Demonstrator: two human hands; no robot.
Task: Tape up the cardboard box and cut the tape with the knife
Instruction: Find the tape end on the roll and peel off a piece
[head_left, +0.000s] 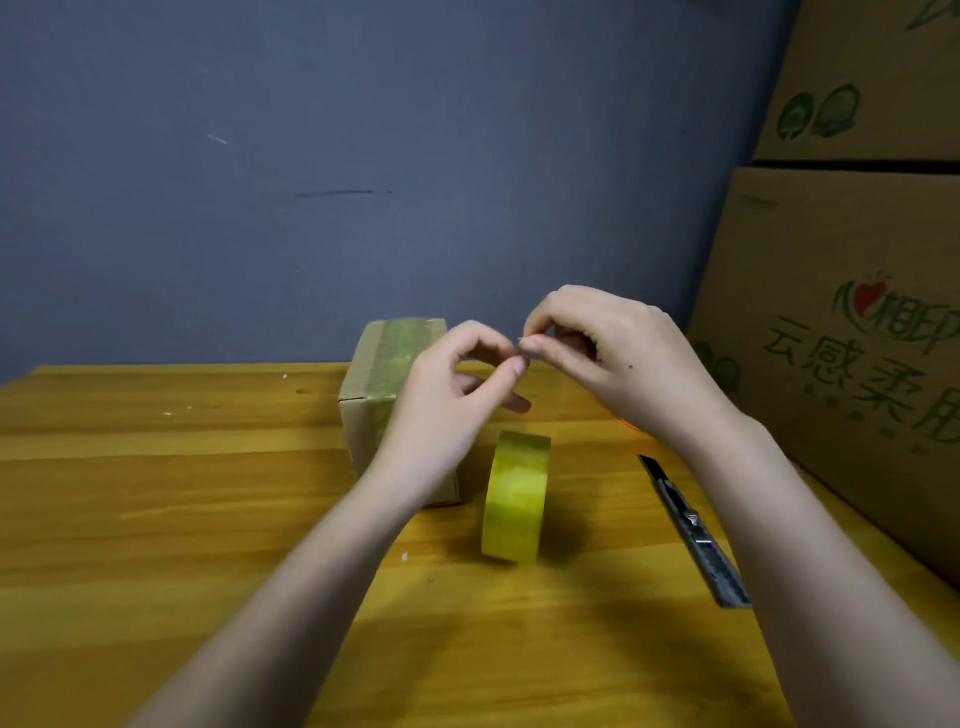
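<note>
Left hand (457, 384) and right hand (597, 348) pinch fingertips together above the counter (156, 493); whether they hold anything, cannot tell. Tape roll (516, 496) at six o'clock: light, rigid, best gripped across its rim.

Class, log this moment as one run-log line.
hands: left and right fingertips meeting above table | box: taped on top | tape roll: on edge | knife: untouched, blade out
</note>
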